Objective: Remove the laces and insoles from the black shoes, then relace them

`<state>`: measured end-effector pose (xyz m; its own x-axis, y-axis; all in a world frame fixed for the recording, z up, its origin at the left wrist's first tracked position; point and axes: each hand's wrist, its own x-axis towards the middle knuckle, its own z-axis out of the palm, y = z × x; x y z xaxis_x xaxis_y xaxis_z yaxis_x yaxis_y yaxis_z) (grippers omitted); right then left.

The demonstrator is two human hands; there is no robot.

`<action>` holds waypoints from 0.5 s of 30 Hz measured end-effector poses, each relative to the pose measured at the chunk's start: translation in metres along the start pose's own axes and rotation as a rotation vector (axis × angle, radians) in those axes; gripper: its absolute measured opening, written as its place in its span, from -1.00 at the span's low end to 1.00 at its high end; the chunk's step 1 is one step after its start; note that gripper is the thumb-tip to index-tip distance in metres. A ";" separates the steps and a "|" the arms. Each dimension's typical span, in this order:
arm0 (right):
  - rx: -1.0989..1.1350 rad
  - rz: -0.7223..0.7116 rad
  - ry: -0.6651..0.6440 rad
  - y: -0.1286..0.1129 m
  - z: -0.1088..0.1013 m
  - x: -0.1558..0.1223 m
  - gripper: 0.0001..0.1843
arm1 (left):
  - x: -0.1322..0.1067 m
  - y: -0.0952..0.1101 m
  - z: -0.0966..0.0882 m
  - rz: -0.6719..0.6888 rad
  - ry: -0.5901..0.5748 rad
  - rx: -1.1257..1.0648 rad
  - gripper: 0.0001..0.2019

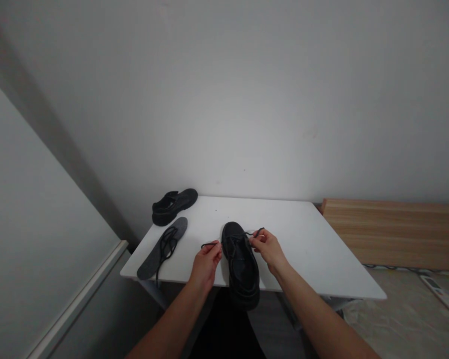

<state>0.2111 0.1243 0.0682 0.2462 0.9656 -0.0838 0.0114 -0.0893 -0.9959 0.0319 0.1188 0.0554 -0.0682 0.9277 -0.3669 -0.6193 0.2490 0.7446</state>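
Note:
A black shoe lies in front of me with its toe pointing away and its heel reaching past the table's near edge. My left hand, at the shoe's left side, is closed in a pinch on one end of a black shoelace. On the other side my right hand pinches the lace's other end, which runs from the front of the shoe's opening. The lace's path through the eyelets is too dark to make out.
On the white table, a second black shoe stands at the back left. Nearer lies a grey insole with a loose black lace on it. Wooden boards and a white power strip are at the right.

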 end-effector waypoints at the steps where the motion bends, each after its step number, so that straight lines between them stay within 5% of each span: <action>1: -0.018 -0.008 0.008 0.001 0.001 0.001 -0.71 | 0.001 -0.001 0.001 0.013 -0.009 0.016 -0.91; 6: -0.141 -0.091 0.047 0.005 0.000 0.003 -0.71 | 0.007 -0.010 0.003 0.100 -0.013 0.109 -0.84; 10: -0.462 -0.275 -0.008 -0.003 -0.003 -0.002 -0.85 | 0.010 -0.011 0.005 0.182 -0.008 0.241 -0.76; 15: -0.906 -0.269 -0.128 -0.025 0.002 -0.013 -0.67 | 0.007 -0.006 0.007 0.318 -0.092 0.560 -0.80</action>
<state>0.2056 0.1141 0.0946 0.0182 0.9960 0.0877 0.8117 0.0364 -0.5830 0.0403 0.1258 0.0519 -0.0980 0.9939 -0.0497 -0.0767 0.0423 0.9962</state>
